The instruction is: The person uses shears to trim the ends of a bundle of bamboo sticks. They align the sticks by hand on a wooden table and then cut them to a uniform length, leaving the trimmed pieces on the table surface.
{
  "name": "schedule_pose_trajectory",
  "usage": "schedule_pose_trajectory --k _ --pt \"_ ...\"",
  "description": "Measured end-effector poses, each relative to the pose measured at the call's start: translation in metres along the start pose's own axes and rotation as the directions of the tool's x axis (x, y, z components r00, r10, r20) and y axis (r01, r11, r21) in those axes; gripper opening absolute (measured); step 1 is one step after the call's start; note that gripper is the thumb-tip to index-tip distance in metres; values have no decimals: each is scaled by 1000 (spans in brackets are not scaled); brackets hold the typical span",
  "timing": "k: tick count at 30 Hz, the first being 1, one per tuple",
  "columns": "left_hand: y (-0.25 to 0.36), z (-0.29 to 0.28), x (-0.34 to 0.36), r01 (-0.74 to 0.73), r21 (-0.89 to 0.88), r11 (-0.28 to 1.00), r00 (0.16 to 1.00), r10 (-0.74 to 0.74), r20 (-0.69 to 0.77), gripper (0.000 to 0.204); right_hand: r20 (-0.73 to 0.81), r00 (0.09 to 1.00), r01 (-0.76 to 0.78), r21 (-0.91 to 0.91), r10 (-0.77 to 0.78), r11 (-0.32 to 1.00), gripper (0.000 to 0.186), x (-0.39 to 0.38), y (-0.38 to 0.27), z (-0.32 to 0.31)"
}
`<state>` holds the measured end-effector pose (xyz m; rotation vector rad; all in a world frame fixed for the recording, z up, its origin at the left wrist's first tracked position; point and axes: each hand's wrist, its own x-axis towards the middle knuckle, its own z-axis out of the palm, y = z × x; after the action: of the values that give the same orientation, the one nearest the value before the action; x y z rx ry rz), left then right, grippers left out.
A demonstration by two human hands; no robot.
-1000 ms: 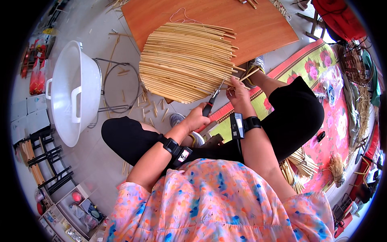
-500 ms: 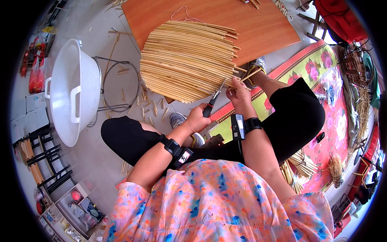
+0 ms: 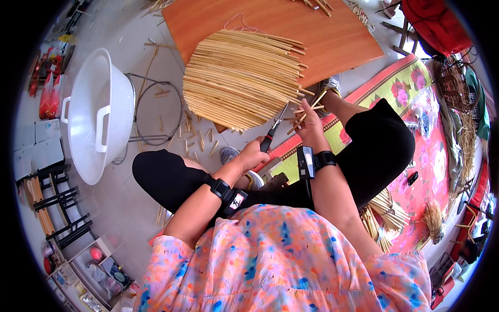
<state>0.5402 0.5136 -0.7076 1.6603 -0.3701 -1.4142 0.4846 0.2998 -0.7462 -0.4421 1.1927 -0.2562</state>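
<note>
A roundish mat of pale stalks laid side by side [image 3: 239, 78] rests on an orange-brown board. Its left rim is evenly rounded, while stalk ends jut out unevenly on the right. My left hand [image 3: 253, 155] is closed round the black-and-red handles of metal shears [image 3: 269, 139]. Their blades point up toward the mat's lower right edge. Just right of that edge, my right hand [image 3: 311, 124] is closed on several short stalk pieces [image 3: 297, 122], which stick out crosswise between the fingers.
The orange-brown board [image 3: 338, 39] lies beyond my knees. A white two-handled basin [image 3: 88, 125] stands left beside a wire stand [image 3: 150, 80]. Cut stalk bits [image 3: 201, 139] litter the floor. A flowered cloth [image 3: 405, 99] spreads to the right, with stalk bundles [image 3: 387, 209] on it.
Several short stalk pieces now show crossed in my right hand, where one stalk stood out before. The shears stay by the mat's edge, their blades tilted slightly differently.
</note>
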Motion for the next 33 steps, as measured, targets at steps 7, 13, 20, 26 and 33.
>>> schedule_pose_trajectory --k 7,13,20,26,33 --pt "13 3 5 -1 -6 1000 1000 1 -14 59 -3 995 100 -39 -100 994 17 -7 -3 2" --pt "11 5 9 -27 -48 998 999 24 -47 60 14 999 45 -31 -44 999 13 -10 -2 -1" --pt "8 6 10 -66 24 998 994 68 -90 54 -47 998 35 -192 -45 981 24 -13 -10 4" --pt "4 5 12 -91 53 994 990 96 -103 54 -17 970 232 -229 -242 946 28 -12 -14 18" --pt "8 7 8 -84 110 990 989 96 -115 48 67 980 194 -87 -189 977 16 0 -8 13"
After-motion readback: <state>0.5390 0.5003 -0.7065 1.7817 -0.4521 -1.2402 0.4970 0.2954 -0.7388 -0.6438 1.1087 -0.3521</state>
